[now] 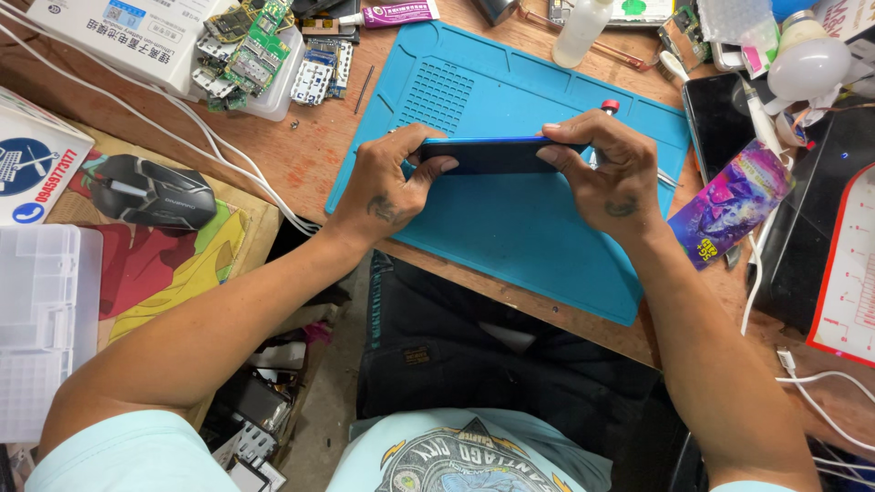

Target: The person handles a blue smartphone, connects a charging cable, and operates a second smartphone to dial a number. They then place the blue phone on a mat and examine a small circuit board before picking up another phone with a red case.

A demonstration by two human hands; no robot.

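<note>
phone [492, 156] | edge-up, long axis left-right | both hands' fingers [556, 155] pinch ends

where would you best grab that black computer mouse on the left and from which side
Take the black mouse from above, fingers on its two long flanks near the middle. It lies flat on the colourful pad, domed on top, with its flanks bare for a grip.

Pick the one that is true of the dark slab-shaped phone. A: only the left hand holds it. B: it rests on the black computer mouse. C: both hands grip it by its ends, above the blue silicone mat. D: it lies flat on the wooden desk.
C: the left hand and right hand pinch opposite ends of the dark slab-shaped phone, on edge over the blue silicone mat.
</note>
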